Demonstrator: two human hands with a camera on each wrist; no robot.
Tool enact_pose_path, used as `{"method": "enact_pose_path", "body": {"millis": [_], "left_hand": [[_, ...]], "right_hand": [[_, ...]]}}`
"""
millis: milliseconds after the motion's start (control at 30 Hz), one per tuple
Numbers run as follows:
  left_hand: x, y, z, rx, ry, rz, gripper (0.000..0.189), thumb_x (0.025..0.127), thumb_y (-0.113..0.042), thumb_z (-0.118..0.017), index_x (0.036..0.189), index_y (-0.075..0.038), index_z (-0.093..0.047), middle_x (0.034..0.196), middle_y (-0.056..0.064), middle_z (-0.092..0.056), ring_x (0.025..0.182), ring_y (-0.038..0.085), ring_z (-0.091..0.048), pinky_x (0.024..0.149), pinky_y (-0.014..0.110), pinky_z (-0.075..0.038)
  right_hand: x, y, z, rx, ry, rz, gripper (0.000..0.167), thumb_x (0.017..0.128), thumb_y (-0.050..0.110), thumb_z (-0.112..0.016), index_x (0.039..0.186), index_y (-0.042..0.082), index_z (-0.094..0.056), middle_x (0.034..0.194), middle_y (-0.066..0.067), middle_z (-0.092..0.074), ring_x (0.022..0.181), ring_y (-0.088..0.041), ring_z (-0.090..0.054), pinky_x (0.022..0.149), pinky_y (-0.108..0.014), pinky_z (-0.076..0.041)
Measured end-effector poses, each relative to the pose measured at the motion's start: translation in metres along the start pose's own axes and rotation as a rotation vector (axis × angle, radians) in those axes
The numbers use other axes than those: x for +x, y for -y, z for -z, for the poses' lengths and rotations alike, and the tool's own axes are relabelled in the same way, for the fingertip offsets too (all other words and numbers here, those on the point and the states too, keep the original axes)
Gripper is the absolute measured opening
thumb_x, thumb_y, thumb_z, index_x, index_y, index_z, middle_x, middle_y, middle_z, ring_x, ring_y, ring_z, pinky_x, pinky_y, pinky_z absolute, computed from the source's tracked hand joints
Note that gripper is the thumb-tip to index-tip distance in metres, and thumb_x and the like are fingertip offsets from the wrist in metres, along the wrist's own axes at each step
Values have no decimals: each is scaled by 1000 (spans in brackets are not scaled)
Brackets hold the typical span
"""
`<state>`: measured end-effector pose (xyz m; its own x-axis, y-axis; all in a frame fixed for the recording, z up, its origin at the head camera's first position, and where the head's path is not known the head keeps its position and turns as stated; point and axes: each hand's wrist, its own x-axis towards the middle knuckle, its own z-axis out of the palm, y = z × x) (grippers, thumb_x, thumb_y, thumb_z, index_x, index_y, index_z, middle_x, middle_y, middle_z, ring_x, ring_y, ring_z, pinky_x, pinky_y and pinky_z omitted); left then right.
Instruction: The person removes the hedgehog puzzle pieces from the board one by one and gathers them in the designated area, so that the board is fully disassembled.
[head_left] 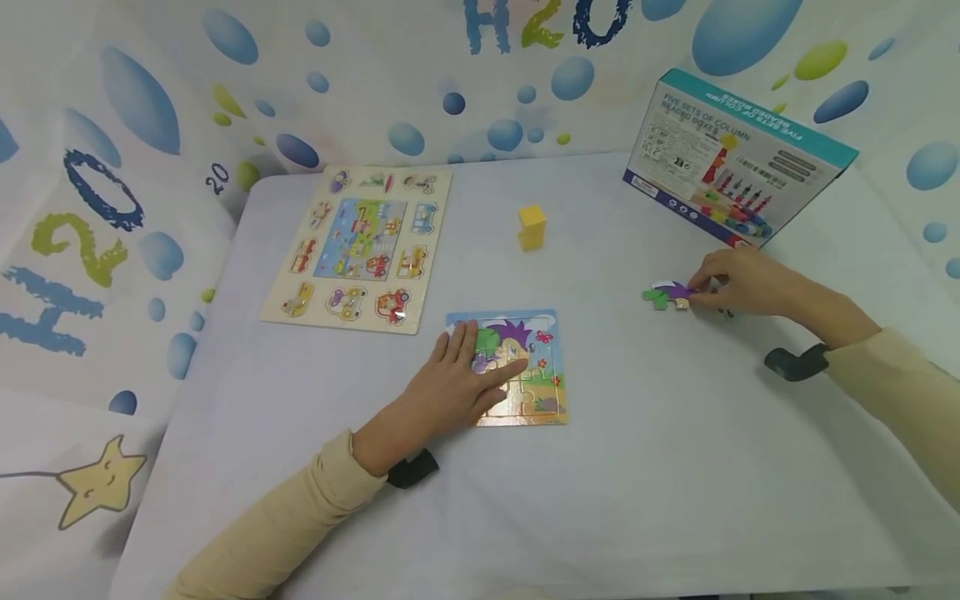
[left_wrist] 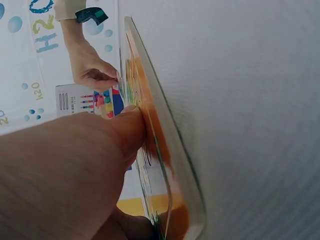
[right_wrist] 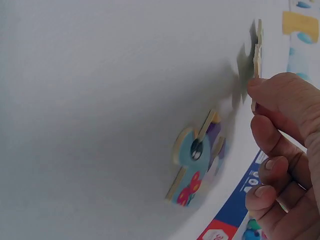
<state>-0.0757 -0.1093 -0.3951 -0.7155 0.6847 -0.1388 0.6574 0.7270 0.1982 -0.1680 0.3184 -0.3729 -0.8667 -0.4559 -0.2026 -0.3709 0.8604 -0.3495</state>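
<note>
My left hand [head_left: 450,385] lies with its fingers stretched over a square jigsaw puzzle [head_left: 553,333], which shows a purple-haired hedgehog, red flowers and sky. In the left wrist view the thumb [left_wrist: 131,127] touches the face of the puzzle, close to its edge. Over on the right, my right hand [head_left: 742,282] pinches a puzzle piece [right_wrist: 257,62] between thumb and index finger; it appears edge-on in the right wrist view. Green, purple and white show on the pieces [head_left: 660,293] at its fingertips. Below that hand lies another piece [right_wrist: 192,165] with an eye and pink flowers.
A wooden peg board [head_left: 273,304] with vehicle pictures stands out at the back left. Behind the puzzle are stacked yellow blocks [head_left: 532,227]. A teal-topped toy box [head_left: 738,158] stands at the back right, close behind my right hand. White cloth covers the table [head_left: 615,500].
</note>
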Motion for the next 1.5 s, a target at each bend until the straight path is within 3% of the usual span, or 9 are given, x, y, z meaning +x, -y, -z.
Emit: {"method": "enact_pose_path", "body": {"millis": [200,633,833,1400,1500], "left_hand": [[-1,1,-1,8,-14,0,45,103,-40,-44,148,-34,-43,148,44,-21,140,55,-24,112,62,-26],[-2,1,-1,21,-16,-4,45,103,-40,-44,148,-34,-43,148,44,-22,140,55,-24,111,62,-26],[-2,0,-2,37,-27,-9,45,103,-40,-44,148,-34,-43,148,44,-23,139,55,-25,111,62,-27],[-3,0,-2,22,-21,1,44,103,-39,-44,147,-34,-43,147,44,-23,139,55,-25,111,62,-26],[-1,-1,-1,24,-10,-1,45,104,-39,-43,148,-35,-42,148,44,-22,140,54,-24,112,61,-25]], "right_hand": [[-2,-4,-2,8,12,-25,15,86,18,-76,99,11,-77,87,4,-68,78,-13,-52,68,-24,-45],[-5,-13,-3,-3,-10,15,10,82,16,-79,92,15,-77,85,7,-67,75,-9,-51,68,-22,-45],[-6,-14,-3,3,-2,1,12,82,18,-80,93,17,-77,87,8,-69,79,-10,-52,75,-25,-46],[-5,-15,-1,26,8,-1,15,80,19,-81,94,15,-79,88,6,-71,78,-11,-51,73,-27,-43],[-8,-14,3,19,21,-39,17,81,20,-80,97,14,-78,89,5,-71,81,-13,-52,73,-27,-45]]}}
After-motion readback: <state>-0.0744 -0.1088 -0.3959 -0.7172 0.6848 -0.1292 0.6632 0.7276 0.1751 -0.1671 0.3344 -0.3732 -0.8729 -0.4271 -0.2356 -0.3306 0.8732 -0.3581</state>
